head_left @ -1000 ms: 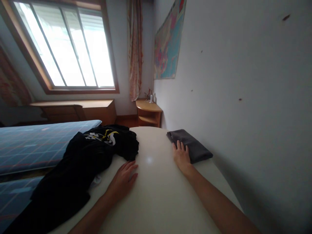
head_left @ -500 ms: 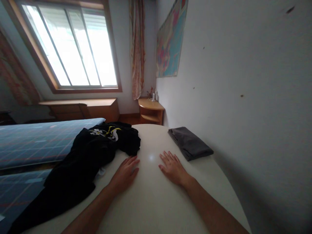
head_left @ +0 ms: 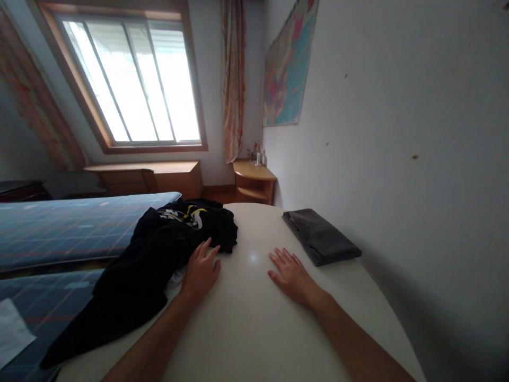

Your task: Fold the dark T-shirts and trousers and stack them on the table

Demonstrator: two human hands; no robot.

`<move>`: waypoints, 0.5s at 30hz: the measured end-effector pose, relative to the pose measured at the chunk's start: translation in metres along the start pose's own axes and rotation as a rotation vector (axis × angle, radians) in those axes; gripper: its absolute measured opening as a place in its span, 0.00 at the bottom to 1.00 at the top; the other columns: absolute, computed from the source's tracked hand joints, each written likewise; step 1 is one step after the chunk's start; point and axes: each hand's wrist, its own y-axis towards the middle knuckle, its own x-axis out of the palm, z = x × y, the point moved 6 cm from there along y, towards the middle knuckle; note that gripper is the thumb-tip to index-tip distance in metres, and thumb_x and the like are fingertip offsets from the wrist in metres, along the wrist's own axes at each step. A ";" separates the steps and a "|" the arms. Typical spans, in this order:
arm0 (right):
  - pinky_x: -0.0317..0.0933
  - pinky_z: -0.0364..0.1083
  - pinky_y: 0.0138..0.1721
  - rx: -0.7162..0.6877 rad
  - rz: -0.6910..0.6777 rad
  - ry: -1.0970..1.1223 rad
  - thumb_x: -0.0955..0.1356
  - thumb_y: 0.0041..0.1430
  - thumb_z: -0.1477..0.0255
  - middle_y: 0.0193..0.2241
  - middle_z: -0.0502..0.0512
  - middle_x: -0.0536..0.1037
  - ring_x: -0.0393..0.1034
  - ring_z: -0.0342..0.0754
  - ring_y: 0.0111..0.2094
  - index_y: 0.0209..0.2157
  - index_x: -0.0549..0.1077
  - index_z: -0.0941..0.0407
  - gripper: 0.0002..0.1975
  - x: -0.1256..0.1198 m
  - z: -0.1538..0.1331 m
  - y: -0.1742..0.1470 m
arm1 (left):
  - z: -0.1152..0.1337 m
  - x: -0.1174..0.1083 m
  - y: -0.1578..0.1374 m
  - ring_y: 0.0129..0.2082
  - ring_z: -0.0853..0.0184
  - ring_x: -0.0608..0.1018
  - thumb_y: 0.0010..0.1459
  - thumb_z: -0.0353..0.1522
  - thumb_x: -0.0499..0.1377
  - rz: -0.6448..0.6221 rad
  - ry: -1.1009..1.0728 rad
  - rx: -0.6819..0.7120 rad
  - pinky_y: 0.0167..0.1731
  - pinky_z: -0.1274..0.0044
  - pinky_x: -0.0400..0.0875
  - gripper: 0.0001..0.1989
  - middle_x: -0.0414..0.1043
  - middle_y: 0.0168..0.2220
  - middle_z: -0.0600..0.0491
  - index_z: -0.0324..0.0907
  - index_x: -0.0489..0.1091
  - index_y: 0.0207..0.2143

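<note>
A rumpled black garment with a white and yellow print lies along the left side of the white table, part of it hanging over the edge. My left hand is at its near edge, fingers spread over the black cloth and holding nothing; whether the fingertips press on it I cannot tell. Flat on the tabletop, with fingers apart, rests my right hand. Just beyond it, to the right, lies a dark grey cloth folded into a neat rectangle. A bit of whitish material shows beneath the black garment beside my left wrist.
On the left are blue plaid mattresses, with a white sheet-like piece on the lower one. A wall runs close along the table's right side. Wooden furniture and a corner shelf stand beneath the window and curtain.
My left hand has moved up and left onto the black garment's edge. My right hand stays flat on the table. The view has turned slightly left, showing more of the white piece.
</note>
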 end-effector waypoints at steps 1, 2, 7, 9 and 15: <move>0.34 0.57 0.68 -0.001 0.002 -0.001 0.57 0.67 0.55 0.70 0.58 0.51 0.39 0.56 0.71 0.68 0.57 0.55 0.33 0.000 0.000 0.000 | 0.001 0.003 -0.001 0.63 0.52 0.66 0.60 0.30 0.55 -0.022 -0.006 0.016 0.61 0.57 0.63 0.19 0.63 0.63 0.44 0.43 0.72 0.53; 0.34 0.57 0.68 -0.001 0.002 -0.003 0.57 0.67 0.55 0.70 0.58 0.51 0.39 0.56 0.71 0.68 0.57 0.55 0.33 0.000 0.000 0.000 | 0.003 0.004 -0.001 0.63 0.52 0.65 0.60 0.30 0.55 -0.035 -0.007 0.026 0.61 0.58 0.63 0.19 0.63 0.64 0.45 0.44 0.72 0.53; 0.34 0.57 0.69 -0.004 0.000 -0.008 0.56 0.67 0.55 0.70 0.58 0.51 0.40 0.56 0.71 0.68 0.57 0.55 0.33 0.000 0.000 0.000 | -0.003 -0.028 0.011 0.67 0.49 0.58 0.59 0.32 0.56 0.124 0.156 -0.111 0.64 0.54 0.53 0.21 0.56 0.68 0.45 0.45 0.71 0.56; 0.34 0.57 0.68 -0.005 -0.001 -0.010 0.56 0.68 0.55 0.70 0.58 0.51 0.39 0.56 0.71 0.68 0.57 0.55 0.33 0.001 0.001 0.001 | -0.014 -0.050 0.019 0.69 0.47 0.53 0.60 0.33 0.56 0.207 0.253 -0.200 0.64 0.52 0.48 0.23 0.50 0.69 0.44 0.43 0.69 0.58; 0.34 0.57 0.68 -0.012 0.005 -0.016 0.57 0.68 0.55 0.70 0.58 0.51 0.40 0.56 0.71 0.68 0.57 0.55 0.32 0.003 0.003 0.002 | -0.064 -0.083 0.027 0.60 0.45 0.66 0.64 0.38 0.53 0.202 0.398 -0.417 0.56 0.56 0.60 0.26 0.64 0.60 0.35 0.36 0.64 0.61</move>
